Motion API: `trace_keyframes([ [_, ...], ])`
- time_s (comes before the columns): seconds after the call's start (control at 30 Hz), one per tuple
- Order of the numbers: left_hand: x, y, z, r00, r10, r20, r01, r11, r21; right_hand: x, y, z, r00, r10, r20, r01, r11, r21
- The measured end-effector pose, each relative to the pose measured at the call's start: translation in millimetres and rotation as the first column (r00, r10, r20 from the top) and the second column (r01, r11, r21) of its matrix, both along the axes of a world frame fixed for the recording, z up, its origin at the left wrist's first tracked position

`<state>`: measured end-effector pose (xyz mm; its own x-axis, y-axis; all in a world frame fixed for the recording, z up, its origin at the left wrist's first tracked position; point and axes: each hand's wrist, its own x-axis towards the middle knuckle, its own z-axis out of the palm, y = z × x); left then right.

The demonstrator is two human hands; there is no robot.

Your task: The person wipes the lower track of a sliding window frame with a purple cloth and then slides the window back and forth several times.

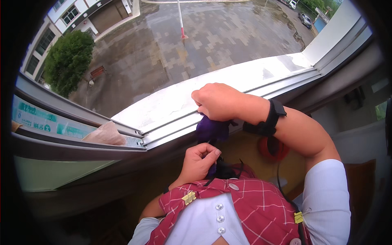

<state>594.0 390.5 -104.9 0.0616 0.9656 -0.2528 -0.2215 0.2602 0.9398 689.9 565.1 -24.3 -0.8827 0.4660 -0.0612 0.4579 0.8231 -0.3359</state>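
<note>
A dark purple cloth [211, 130] hangs between my two hands, just inside the window. My right hand [216, 102] is closed in a fist over the cloth's upper end, above the metal window track [171, 130]. Lower down and close to my chest, my left hand [196, 164] is closed, with thumb and fingers pinched on the lower part of the same cloth. Part of the cloth is hidden behind the fingers. A pale pinkish-beige cloth [107, 134] lies on the sliding window frame at the left, apart from both hands.
Beyond the tracks runs a white outer sill [163, 102], with a paved yard [204, 45] far below. The left window frame [81, 143] carries teal-printed film. A red round container [272, 148] stands below my right forearm. A dark curtain [343, 81] hangs at right.
</note>
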Motion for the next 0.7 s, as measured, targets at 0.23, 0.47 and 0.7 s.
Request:
trace_keyframes([
  [0.23, -1, 0, 0, 0.998, 0.065, 0.012, -0.065, 0.998, -0.011, 115, 49, 14, 0.918, -0.383, 0.101, 0.372, 0.921, 0.115],
  [0.47, 3, 3, -11, 0.995, 0.085, 0.045, -0.086, 0.996, 0.013, 83, 37, 0, 0.989, -0.144, -0.019, 0.146, 0.984, 0.104],
  [0.7, 16, 16, 14, 0.995, -0.091, -0.038, 0.091, 0.996, 0.002, 32, 6, 10, 0.999, -0.051, 0.004, 0.051, 0.998, 0.041],
])
